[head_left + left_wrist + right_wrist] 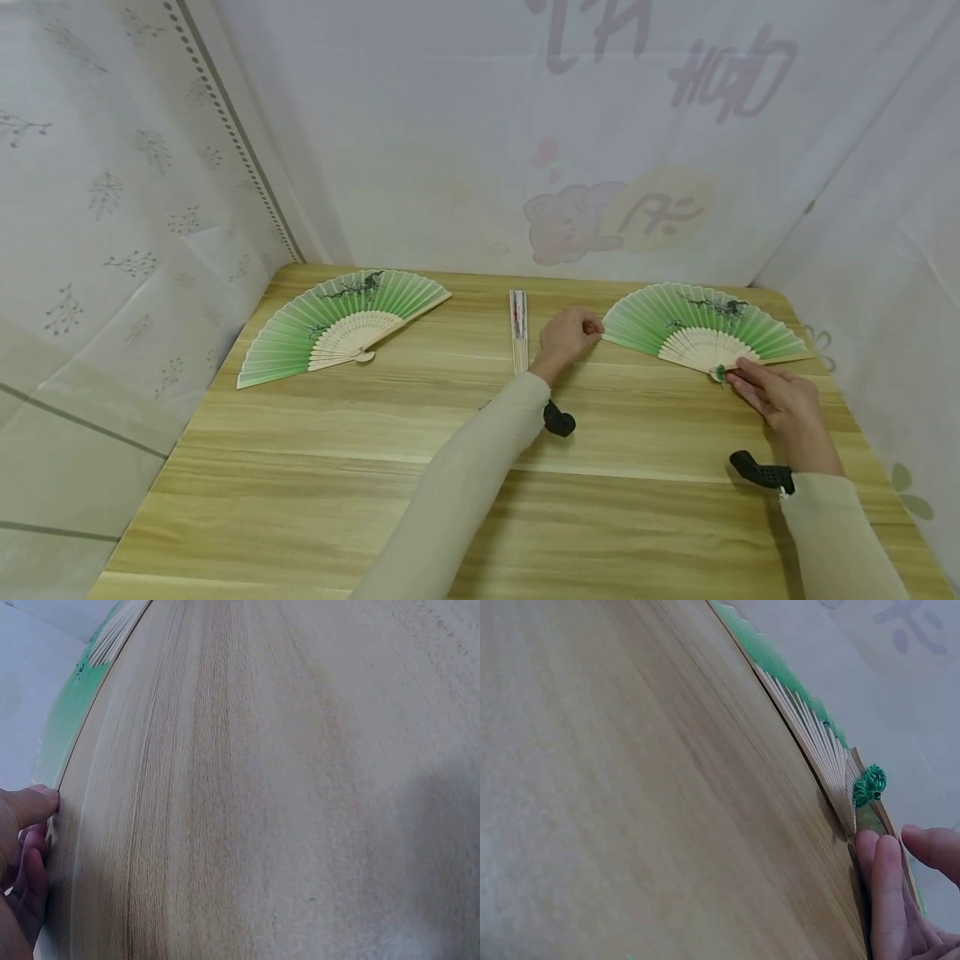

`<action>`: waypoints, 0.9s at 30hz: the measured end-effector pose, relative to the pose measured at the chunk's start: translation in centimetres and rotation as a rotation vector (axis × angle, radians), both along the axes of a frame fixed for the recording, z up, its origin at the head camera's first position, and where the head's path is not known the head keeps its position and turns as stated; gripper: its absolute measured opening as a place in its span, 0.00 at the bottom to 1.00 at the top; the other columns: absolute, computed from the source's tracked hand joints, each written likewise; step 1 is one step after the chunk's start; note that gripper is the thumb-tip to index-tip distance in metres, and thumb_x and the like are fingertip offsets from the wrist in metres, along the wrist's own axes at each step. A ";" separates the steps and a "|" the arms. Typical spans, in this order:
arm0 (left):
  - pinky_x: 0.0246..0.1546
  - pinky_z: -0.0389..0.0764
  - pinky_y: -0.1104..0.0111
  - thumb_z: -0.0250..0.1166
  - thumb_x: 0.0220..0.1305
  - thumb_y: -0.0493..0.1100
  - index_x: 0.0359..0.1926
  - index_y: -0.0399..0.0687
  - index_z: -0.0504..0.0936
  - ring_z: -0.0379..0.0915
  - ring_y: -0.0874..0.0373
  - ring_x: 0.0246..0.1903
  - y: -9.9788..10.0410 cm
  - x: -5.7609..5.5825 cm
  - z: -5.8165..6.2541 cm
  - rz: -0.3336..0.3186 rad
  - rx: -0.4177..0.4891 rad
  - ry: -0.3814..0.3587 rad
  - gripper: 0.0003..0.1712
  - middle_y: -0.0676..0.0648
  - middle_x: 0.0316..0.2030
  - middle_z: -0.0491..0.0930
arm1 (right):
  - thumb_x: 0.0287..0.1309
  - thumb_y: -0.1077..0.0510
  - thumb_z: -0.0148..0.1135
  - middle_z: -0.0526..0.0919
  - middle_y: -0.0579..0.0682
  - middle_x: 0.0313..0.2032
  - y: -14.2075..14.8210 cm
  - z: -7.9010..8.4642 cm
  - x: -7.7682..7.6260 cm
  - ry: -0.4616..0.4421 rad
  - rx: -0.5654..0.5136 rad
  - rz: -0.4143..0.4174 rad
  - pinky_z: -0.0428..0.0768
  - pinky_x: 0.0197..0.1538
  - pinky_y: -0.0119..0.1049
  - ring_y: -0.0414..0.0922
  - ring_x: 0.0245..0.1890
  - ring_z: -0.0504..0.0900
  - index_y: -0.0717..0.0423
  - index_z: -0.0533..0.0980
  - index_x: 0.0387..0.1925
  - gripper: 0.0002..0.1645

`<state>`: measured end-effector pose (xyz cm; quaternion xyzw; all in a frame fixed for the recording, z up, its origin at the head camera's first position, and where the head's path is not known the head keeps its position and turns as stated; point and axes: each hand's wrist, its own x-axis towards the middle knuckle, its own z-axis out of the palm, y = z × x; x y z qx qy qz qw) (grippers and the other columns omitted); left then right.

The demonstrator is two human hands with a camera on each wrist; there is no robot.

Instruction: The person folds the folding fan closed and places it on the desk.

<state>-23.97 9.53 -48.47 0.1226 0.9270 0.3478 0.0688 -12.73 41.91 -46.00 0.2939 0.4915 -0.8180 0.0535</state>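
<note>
An opened green folding fan (705, 333) with a dark branch print lies at the right of the table. My left hand (567, 336) pinches its left outer corner between thumb and fingers; the left wrist view shows the thumb (41, 801) at the fan's edge. My right hand (791, 404) holds the right guard stick close to the pivot. In the right wrist view its fingers (889, 892) are below the stick and the thumb is above. A green cord knot (870, 785) hangs at the pivot, beside these fingertips.
Another opened green fan (341, 327) lies at the table's left. Between the two fans, a narrow folded fan (519, 321) stands lengthwise, partly behind my left forearm. White printed cloth (450, 150) walls in the back and sides of the wooden table (315, 483).
</note>
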 end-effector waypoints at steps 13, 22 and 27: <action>0.28 0.72 0.71 0.69 0.69 0.49 0.39 0.64 0.89 0.72 0.69 0.31 0.2 0.0 0.2 -0.006 -0.046 -0.007 0.02 0.65 0.29 0.76 | 0.62 0.70 0.68 0.88 0.52 0.29 -0.3 -0.1 -0.3 -0.043 0.101 -0.044 0.86 0.36 0.34 0.45 0.30 0.89 0.56 0.85 0.28 0.09; 0.24 0.73 0.71 0.68 0.70 0.50 0.38 0.64 0.87 0.72 0.67 0.29 0.6 0.1 0.3 -0.015 -0.096 0.004 0.03 0.63 0.31 0.77 | 0.62 0.68 0.69 0.88 0.52 0.29 -0.3 0.1 -0.2 -0.037 0.094 -0.034 0.86 0.35 0.33 0.43 0.29 0.88 0.55 0.84 0.30 0.07; 0.24 0.74 0.71 0.67 0.71 0.50 0.37 0.64 0.86 0.72 0.65 0.30 0.7 0.1 0.3 -0.021 -0.110 0.006 0.03 0.62 0.33 0.78 | 0.63 0.68 0.68 0.88 0.53 0.29 -0.3 0.1 -0.1 -0.023 0.081 -0.026 0.86 0.34 0.33 0.44 0.29 0.88 0.56 0.83 0.30 0.07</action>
